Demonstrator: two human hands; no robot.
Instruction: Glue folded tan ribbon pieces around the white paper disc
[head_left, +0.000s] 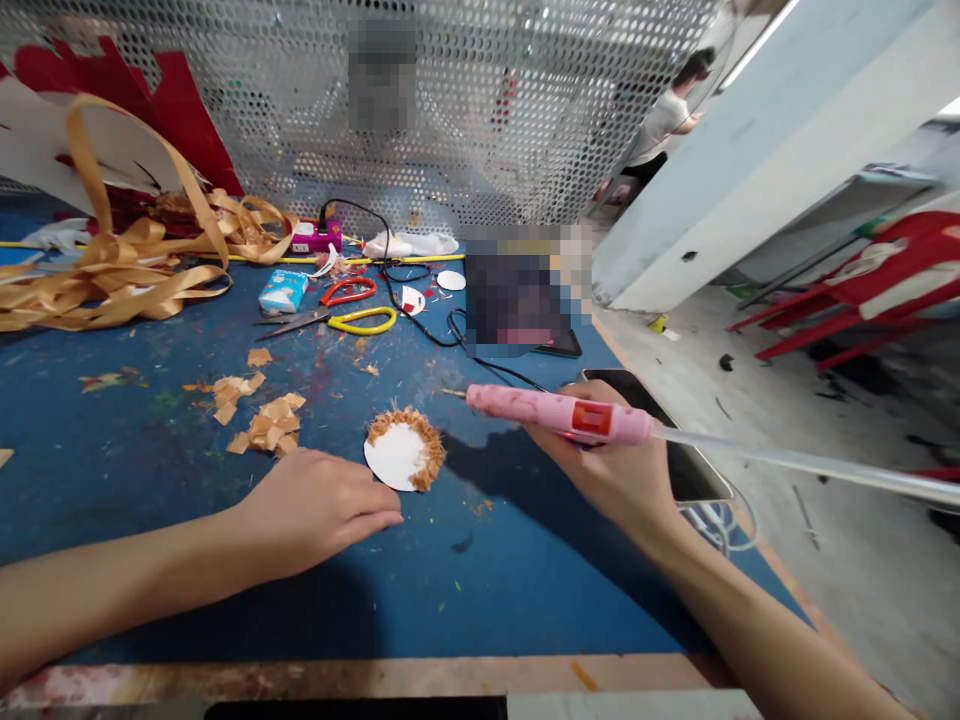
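Observation:
My right hand [619, 480] is wrapped round a pink glue gun [555, 411], raised over the table with its metal nozzle pointing left. A clear glue stick [795, 460] runs out of the gun's back end to the right. On the blue table lies a white disc [397, 455], its top and right edge covered with ruffled tan ribbon pieces. My left hand [322, 500] rests at the disc's lower left edge, its fingers together and closed on the rim; the fingertips are partly hidden. Cut tan ribbon squares [274, 425] lie in a loose pile just beyond this hand.
Yellow-handled scissors [362, 320], red-handled scissors [349, 291] and a blue packet [283, 292] lie farther back. Long tan ribbon [112, 280] heaps at left. A black cable [431, 335] crosses to the right. A tray [697, 470] sits under my right hand. Perforated metal [465, 120] stands behind.

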